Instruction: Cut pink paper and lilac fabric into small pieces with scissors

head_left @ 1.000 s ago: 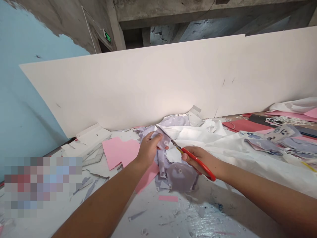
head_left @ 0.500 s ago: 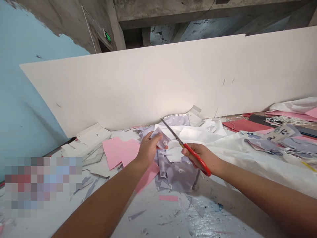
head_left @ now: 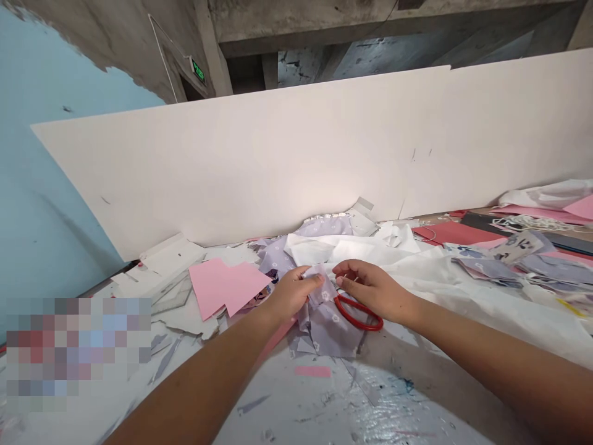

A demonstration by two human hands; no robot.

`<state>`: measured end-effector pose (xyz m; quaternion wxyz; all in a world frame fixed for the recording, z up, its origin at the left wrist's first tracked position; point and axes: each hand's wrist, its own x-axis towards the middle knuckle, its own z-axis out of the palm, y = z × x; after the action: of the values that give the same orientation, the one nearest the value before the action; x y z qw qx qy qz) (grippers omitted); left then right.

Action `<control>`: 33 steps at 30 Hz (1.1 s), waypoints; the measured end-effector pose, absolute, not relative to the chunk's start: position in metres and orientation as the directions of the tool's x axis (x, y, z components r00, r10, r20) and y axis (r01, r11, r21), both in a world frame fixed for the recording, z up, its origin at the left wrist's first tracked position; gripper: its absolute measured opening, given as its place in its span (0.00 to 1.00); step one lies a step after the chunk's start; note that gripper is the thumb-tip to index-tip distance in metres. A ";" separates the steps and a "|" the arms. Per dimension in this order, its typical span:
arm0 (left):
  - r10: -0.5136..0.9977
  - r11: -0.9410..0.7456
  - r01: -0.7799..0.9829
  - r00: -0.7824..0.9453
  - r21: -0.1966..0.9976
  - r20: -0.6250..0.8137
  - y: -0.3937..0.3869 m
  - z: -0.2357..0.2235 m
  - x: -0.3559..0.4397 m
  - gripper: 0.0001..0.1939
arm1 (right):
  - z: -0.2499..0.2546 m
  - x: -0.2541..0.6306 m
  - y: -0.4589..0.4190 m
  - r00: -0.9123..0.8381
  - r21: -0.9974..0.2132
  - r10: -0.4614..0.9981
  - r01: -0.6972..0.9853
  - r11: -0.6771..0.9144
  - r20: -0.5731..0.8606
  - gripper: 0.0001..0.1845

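The right hand [head_left: 373, 289] has let go of the red-handled scissors [head_left: 359, 313], which now lie just below it, blades hidden; its fingers are loosely open and empty. The left hand [head_left: 291, 295] still pinches the lilac floral fabric [head_left: 327, 327], heaped mid-table beside pink paper [head_left: 222, 287].
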<state>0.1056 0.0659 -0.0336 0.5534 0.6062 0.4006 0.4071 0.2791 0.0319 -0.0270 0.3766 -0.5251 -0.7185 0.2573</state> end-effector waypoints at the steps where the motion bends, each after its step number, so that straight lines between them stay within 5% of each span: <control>1: 0.911 -0.051 0.064 0.412 0.997 0.020 0.064 -0.034 0.107 0.16 | -0.028 0.277 0.031 -0.183 -0.819 0.950 0.483 0.310 0.253 0.15; 4: 0.867 -0.073 0.163 0.498 0.984 -0.018 0.061 -0.040 0.111 0.13 | -0.036 0.271 0.033 -0.232 -0.871 0.943 0.378 0.314 0.239 0.12; 10: 0.817 -0.072 0.182 0.575 0.981 -0.047 0.064 -0.058 0.116 0.08 | -0.053 0.274 0.043 -0.186 -0.797 0.949 0.517 0.314 0.253 0.13; 19: 0.901 0.000 0.081 0.432 0.997 -0.035 0.074 -0.070 0.118 0.10 | -0.054 0.289 0.050 -0.154 -0.452 0.963 0.859 0.240 0.219 0.03; 24: 0.905 0.063 0.069 0.418 0.996 -0.086 0.080 -0.074 0.116 0.12 | -0.053 0.295 0.053 -0.153 -0.345 0.983 0.921 0.178 0.096 0.09; 28: 0.904 0.119 0.002 0.413 0.993 -0.109 0.081 -0.074 0.115 0.13 | -0.056 0.304 0.059 -0.088 -0.370 0.995 0.923 0.101 0.052 0.03; 33: 0.938 0.152 -0.119 0.331 0.981 -0.105 0.083 -0.073 0.117 0.14 | -0.053 0.319 0.070 -0.011 -0.578 1.000 0.816 0.017 0.013 0.08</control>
<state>0.1170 0.0833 -0.0733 0.6412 0.5040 0.4060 0.4122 0.3186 0.0703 -0.0531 0.2177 -0.6687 -0.6789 0.2111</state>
